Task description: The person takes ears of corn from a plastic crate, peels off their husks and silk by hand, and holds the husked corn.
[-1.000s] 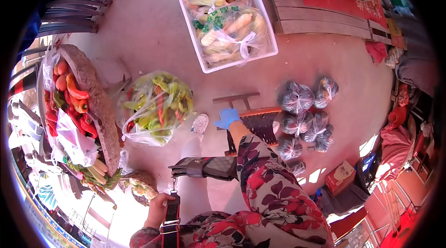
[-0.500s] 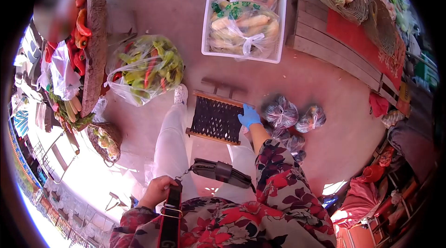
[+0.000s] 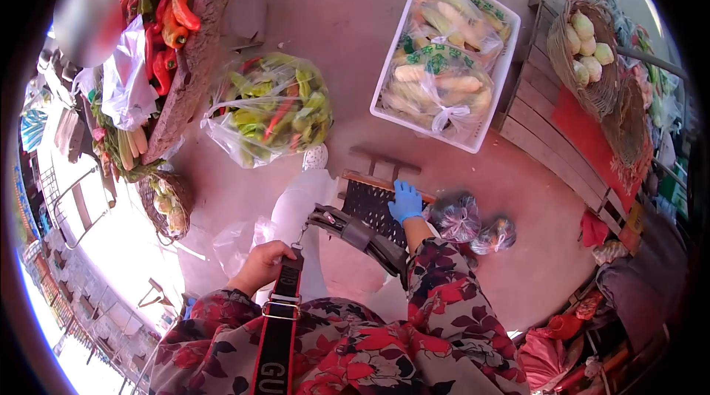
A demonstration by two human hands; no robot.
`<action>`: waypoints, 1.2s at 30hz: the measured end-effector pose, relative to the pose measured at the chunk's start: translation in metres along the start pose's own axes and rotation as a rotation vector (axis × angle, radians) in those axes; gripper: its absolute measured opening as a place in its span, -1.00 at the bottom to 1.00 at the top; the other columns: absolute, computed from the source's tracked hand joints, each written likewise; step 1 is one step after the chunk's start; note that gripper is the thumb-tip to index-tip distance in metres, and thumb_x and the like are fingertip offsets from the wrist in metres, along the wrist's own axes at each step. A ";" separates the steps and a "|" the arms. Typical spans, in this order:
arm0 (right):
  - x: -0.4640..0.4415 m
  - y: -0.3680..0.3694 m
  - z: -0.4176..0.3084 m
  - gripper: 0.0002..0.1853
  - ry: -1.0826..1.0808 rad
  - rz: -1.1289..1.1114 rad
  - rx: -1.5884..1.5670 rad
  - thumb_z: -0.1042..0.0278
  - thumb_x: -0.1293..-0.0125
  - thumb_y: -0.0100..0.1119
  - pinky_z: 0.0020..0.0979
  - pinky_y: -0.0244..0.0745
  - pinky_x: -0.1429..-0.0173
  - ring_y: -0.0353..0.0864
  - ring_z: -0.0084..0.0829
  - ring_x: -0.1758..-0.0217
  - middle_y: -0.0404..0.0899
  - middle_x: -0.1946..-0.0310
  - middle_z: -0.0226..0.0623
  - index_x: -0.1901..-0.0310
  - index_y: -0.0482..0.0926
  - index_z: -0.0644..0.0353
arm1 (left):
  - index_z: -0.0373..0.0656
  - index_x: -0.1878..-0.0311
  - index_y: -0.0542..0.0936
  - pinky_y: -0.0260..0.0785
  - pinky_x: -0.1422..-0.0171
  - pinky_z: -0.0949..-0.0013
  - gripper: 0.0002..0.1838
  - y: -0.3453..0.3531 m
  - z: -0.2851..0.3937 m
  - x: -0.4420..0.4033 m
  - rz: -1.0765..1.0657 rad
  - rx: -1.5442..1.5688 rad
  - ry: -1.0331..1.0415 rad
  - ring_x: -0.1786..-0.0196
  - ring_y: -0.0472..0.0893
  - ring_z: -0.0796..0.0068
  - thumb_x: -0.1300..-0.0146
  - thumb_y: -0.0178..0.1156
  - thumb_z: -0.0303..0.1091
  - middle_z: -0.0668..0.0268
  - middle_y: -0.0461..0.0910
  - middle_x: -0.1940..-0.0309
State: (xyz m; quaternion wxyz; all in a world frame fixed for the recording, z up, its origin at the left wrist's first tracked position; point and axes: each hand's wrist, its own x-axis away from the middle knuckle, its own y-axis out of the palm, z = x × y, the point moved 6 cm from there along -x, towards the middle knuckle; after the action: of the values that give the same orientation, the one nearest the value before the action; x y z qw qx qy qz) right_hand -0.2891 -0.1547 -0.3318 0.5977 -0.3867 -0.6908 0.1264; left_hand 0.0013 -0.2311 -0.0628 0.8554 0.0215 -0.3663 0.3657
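Note:
My right hand (image 3: pixel 405 203), in a blue glove, grips the wooden rail of a small folding stool (image 3: pixel 364 201) with a black woven seat. The stool stands on the floor in front of my legs, its lower part hidden behind a dark bag (image 3: pixel 359 236) hanging at my waist. With curled fingers, my bare left hand (image 3: pixel 265 263) holds the black strap (image 3: pixel 279 314) of that bag near its metal clip. Bundles in thin plastic bags (image 3: pixel 455 216) lie just right of the stool.
A clear bag of green and red peppers (image 3: pixel 277 110) sits ahead on the left, beside a stone-like ledge (image 3: pixel 194 55) with red peppers. A white crate (image 3: pixel 477 145) holds bagged corn. Right of it stands a wooden platform (image 3: pixel 551 132) with a basket (image 3: pixel 569 66) of pale vegetables.
My view has shifted, so the crate and the peppers appear further right. The waist bag now covers more of the stool. Both hands keep their holds.

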 end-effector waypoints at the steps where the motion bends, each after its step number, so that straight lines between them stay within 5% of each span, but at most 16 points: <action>1: -0.008 0.008 0.005 -0.29 -0.022 -0.020 0.043 0.11 -0.02 0.19 -0.15 0.30 -0.10 0.32 -0.15 -0.19 0.33 -0.11 -0.14 -0.22 0.20 0.12 | -0.15 0.37 0.53 0.41 0.24 0.40 -0.77 -0.006 -0.012 -0.003 0.095 -0.096 -0.019 0.33 0.59 0.29 0.15 0.33 -0.53 0.23 0.55 0.45; 4: -0.047 0.063 0.034 -0.55 -0.041 -0.191 -0.036 0.18 -0.03 0.18 -0.11 0.40 0.06 0.55 -0.08 0.13 0.55 0.21 -0.11 0.00 0.37 0.00 | -0.16 0.41 0.52 0.41 0.27 0.47 -0.78 -0.004 -0.077 -0.011 0.302 -0.029 -0.012 0.35 0.59 0.46 0.16 0.28 -0.63 0.31 0.56 0.48; 8: -0.039 0.097 0.027 -0.67 -0.254 -0.409 -0.158 0.25 -0.11 0.11 -0.08 0.44 0.12 0.54 -0.01 0.12 0.56 0.21 -0.06 0.08 0.39 0.11 | -0.19 0.35 0.46 0.29 0.40 0.60 -0.74 0.019 -0.153 -0.018 0.402 0.139 -0.042 0.46 0.48 0.67 0.13 0.30 -0.59 0.39 0.52 0.52; 10: -0.021 0.120 0.021 -0.71 -0.273 -0.439 -0.174 0.30 -0.14 0.01 -0.09 0.46 0.15 0.58 -0.01 0.18 0.58 0.25 -0.07 0.08 0.45 0.06 | -0.18 0.35 0.47 0.28 0.40 0.61 -0.76 0.032 -0.084 -0.045 0.388 0.113 -0.027 0.47 0.47 0.68 0.12 0.27 -0.60 0.39 0.50 0.52; 11: -0.015 0.140 0.014 -0.69 -0.308 -0.474 -0.161 0.27 -0.13 0.02 -0.09 0.46 0.14 0.57 0.00 0.18 0.58 0.23 -0.06 0.05 0.44 0.04 | -0.17 0.38 0.48 0.28 0.39 0.59 -0.81 0.038 -0.092 -0.050 0.365 0.089 -0.114 0.48 0.47 0.64 0.09 0.27 -0.54 0.40 0.48 0.55; 12: -0.005 0.161 0.008 -0.66 -0.339 -0.517 -0.151 0.24 -0.13 0.02 -0.09 0.46 0.14 0.56 0.01 0.18 0.57 0.22 -0.04 0.02 0.42 0.03 | -0.15 0.41 0.50 0.29 0.39 0.47 -0.80 0.045 -0.067 -0.061 0.362 -0.110 0.177 0.49 0.48 0.49 0.14 0.30 -0.45 0.34 0.45 0.59; 14: 0.008 0.187 0.005 -0.64 -0.270 -0.489 -0.261 0.17 -0.12 0.05 -0.11 0.47 0.17 0.58 -0.03 0.21 0.58 0.24 -0.07 0.04 0.45 0.05 | -0.13 0.44 0.51 0.30 0.39 0.34 -0.79 0.052 -0.082 -0.075 0.397 -0.447 0.332 0.48 0.49 0.29 0.20 0.30 -0.34 0.25 0.45 0.59; 17: 0.011 0.207 0.005 -0.63 -0.198 -0.508 -0.397 0.12 -0.10 0.06 -0.13 0.47 0.19 0.60 -0.08 0.25 0.59 0.26 -0.08 0.07 0.47 0.08 | -0.11 0.46 0.50 0.27 0.42 0.25 -0.78 0.050 -0.070 -0.107 0.368 -0.546 0.516 0.49 0.46 0.21 0.21 0.27 -0.28 0.22 0.42 0.60; 23: 0.002 0.183 0.022 -0.62 -0.172 -1.106 -0.601 0.08 -0.09 0.06 -0.17 0.47 0.24 0.60 -0.16 0.30 0.59 0.31 -0.11 0.12 0.50 0.13 | -0.14 0.46 0.51 0.20 0.45 0.22 -0.84 0.049 -0.063 -0.158 0.483 -0.598 0.716 0.53 0.40 0.21 0.16 0.23 -0.34 0.24 0.31 0.65; 25: -0.043 0.181 0.052 -0.62 -0.042 -0.766 -0.696 0.06 -0.09 0.06 -0.18 0.47 0.25 0.60 -0.18 0.32 0.59 0.32 -0.12 0.14 0.51 0.15 | -0.11 0.40 0.50 0.18 0.43 0.25 -0.74 0.052 -0.069 -0.164 0.499 -0.639 0.822 0.50 0.38 0.24 0.31 0.19 -0.47 0.27 0.28 0.64; 26: -0.075 0.182 0.082 -0.62 0.036 -0.412 -0.852 0.03 -0.12 -0.01 -0.33 0.43 0.34 0.51 -0.36 0.47 0.56 0.47 -0.22 0.28 0.59 0.18 | -0.11 0.40 0.50 0.18 0.42 0.25 -0.74 0.060 -0.058 -0.169 0.513 -0.617 0.846 0.49 0.38 0.24 0.30 0.18 -0.47 0.27 0.29 0.62; 27: -0.113 0.176 0.107 -0.66 0.093 -0.217 -0.672 0.04 -0.15 -0.02 -0.36 0.39 0.39 0.45 -0.38 0.54 0.57 0.47 -0.26 0.32 0.59 0.14 | -0.11 0.40 0.49 0.19 0.41 0.25 -0.75 0.070 -0.049 -0.169 0.526 -0.598 0.857 0.48 0.38 0.24 0.29 0.18 -0.48 0.27 0.30 0.61; 29: -0.091 0.211 0.064 -0.66 0.228 -0.020 -1.133 0.05 -0.20 -0.03 -0.39 0.43 0.34 0.49 -0.41 0.49 0.57 0.40 -0.27 0.23 0.54 0.15 | -0.11 0.41 0.50 0.21 0.40 0.24 -0.77 0.062 -0.074 -0.127 0.457 -0.642 0.826 0.47 0.40 0.24 0.26 0.18 -0.48 0.27 0.32 0.60; 32: -0.106 0.052 0.130 -0.66 0.224 0.528 -1.565 0.06 -0.28 -0.04 -0.43 0.48 0.27 0.55 -0.46 0.43 0.58 0.30 -0.27 0.10 0.47 0.16 | -0.10 0.42 0.52 0.27 0.40 0.23 -0.81 0.078 -0.079 -0.139 0.497 -0.590 0.979 0.48 0.43 0.23 0.21 0.19 -0.47 0.26 0.37 0.60; 36: -0.053 0.006 0.092 -0.63 -0.066 0.416 -1.358 0.05 -0.28 -0.01 -0.44 0.51 0.23 0.58 -0.45 0.34 0.58 0.26 -0.26 0.06 0.47 0.17 | -0.02 0.52 0.55 0.30 0.45 0.26 -0.86 0.086 -0.076 -0.107 0.452 -0.667 1.178 0.49 0.48 0.25 0.24 0.27 -0.43 0.26 0.43 0.61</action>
State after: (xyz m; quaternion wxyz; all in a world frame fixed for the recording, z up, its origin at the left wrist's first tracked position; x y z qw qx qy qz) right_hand -0.3720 -0.1604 -0.3977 0.1669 -0.7936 -0.5465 -0.2089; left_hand -0.0571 -0.2104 -0.2070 0.7752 -0.5191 0.0688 0.3534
